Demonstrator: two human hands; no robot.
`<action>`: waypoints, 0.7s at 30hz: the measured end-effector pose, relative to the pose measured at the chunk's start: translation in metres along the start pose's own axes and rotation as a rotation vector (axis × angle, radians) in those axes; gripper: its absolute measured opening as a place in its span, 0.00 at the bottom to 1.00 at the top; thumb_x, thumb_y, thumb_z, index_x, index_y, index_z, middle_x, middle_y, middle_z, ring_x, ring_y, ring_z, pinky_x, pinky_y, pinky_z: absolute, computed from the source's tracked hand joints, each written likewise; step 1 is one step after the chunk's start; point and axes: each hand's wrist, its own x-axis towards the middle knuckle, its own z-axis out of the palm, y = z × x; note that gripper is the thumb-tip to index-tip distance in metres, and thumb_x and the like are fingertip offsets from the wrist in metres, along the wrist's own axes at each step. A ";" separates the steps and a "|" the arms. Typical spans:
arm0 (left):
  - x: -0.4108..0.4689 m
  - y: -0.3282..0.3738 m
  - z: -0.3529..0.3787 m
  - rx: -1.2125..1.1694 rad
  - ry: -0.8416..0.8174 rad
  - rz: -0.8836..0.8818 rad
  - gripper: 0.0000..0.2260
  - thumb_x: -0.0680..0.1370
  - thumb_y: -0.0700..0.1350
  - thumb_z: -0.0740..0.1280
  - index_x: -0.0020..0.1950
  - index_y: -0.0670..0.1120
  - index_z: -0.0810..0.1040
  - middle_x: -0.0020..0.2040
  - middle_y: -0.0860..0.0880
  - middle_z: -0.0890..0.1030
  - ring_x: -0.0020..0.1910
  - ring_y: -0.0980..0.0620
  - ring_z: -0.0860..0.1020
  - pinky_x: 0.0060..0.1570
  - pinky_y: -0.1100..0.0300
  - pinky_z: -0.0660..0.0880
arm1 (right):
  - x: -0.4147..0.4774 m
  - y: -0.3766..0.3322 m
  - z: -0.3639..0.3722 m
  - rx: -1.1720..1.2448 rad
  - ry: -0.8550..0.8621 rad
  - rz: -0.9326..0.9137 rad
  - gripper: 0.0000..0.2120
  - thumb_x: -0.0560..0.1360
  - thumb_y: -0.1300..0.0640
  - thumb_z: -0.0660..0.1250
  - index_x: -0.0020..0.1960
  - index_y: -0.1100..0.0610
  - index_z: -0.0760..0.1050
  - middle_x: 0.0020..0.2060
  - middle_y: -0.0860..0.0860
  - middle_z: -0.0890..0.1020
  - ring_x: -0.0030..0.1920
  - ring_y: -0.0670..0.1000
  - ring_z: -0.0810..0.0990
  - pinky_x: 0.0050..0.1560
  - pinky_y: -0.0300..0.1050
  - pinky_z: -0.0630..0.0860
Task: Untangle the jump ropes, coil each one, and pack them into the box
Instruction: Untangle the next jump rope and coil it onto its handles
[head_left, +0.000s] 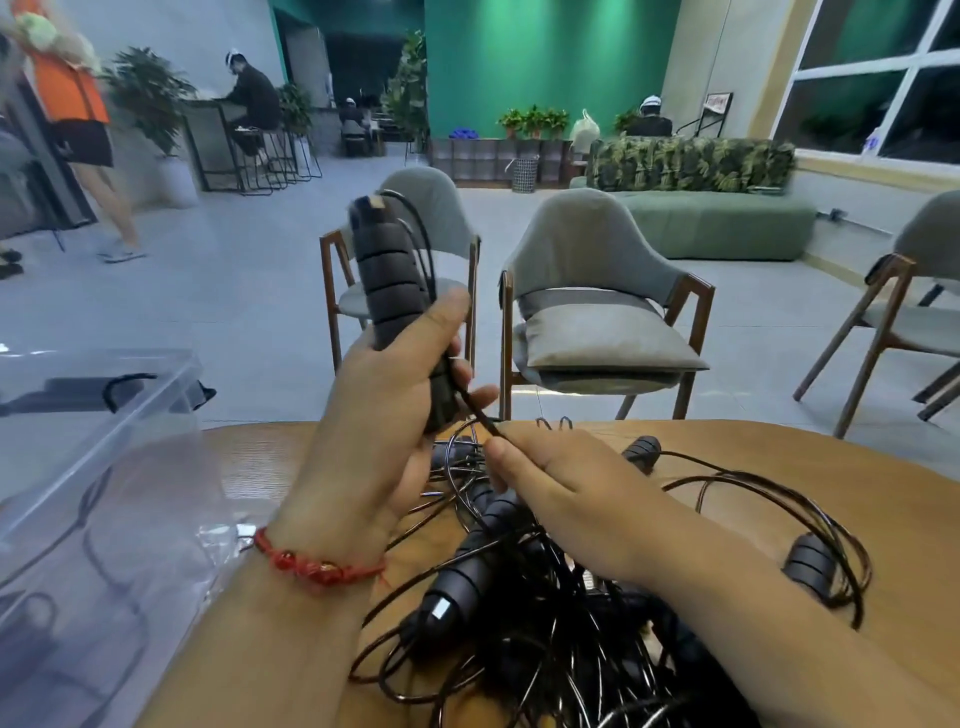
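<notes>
- The left hand (395, 384) is raised above the desk's far edge, fingers and thumb curled tight round a black ribbed handle (389, 270).
- The handle stands nearly upright, its top leaning a little left. Most of its length sticks up out of the fist.
- A thin black cord (480, 415) leaves the handle's lower end, just below the left palm, and slants down to the right.
- The right hand (556, 483) pinches that cord between thumb and forefinger, just beside the handle's lower end (the two hands almost touch). How its other fingers lie I cannot tell.
- More thin cord runs up along the handle's right side; whether it is the same rope I cannot tell.
- The tangle of jump ropes (545, 639) lies on the desk (753, 447) under both wrists, toward the near edge, with loops spreading to the right edge.
- Three other grips show in the pile: a far handle (641, 452) just beyond the right hand, a right-side handle (808, 566) among the outer loops, and a near handle (467, 571) between the forearms.
- A clear plastic box (78, 467) stands at the desk's left edge, apart from the held handle. Dark shapes show through its wall, too blurred to name.
- A red bracelet (317, 564) circles the left wrist.
- Grey chairs (597, 249) stand beyond the far edge.
</notes>
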 end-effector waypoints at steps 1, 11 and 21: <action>0.002 0.002 -0.004 0.017 0.030 0.016 0.12 0.78 0.51 0.76 0.56 0.47 0.79 0.41 0.49 0.75 0.36 0.54 0.76 0.46 0.47 0.84 | 0.000 0.000 -0.002 -0.037 0.031 -0.009 0.16 0.87 0.38 0.53 0.45 0.41 0.72 0.40 0.39 0.79 0.43 0.43 0.77 0.42 0.45 0.70; 0.013 -0.001 -0.025 0.578 0.232 0.119 0.22 0.83 0.71 0.55 0.70 0.61 0.69 0.47 0.47 0.79 0.39 0.49 0.79 0.31 0.53 0.77 | 0.001 0.011 -0.015 -0.328 0.526 -0.174 0.12 0.83 0.36 0.65 0.50 0.43 0.79 0.34 0.37 0.74 0.37 0.40 0.75 0.37 0.39 0.68; 0.004 -0.009 -0.025 1.064 -0.083 0.179 0.20 0.81 0.64 0.67 0.74 0.69 0.72 0.56 0.66 0.83 0.55 0.66 0.80 0.52 0.64 0.75 | 0.000 0.002 -0.018 -0.247 0.748 -0.382 0.14 0.83 0.44 0.70 0.52 0.56 0.83 0.43 0.47 0.80 0.42 0.49 0.75 0.42 0.50 0.76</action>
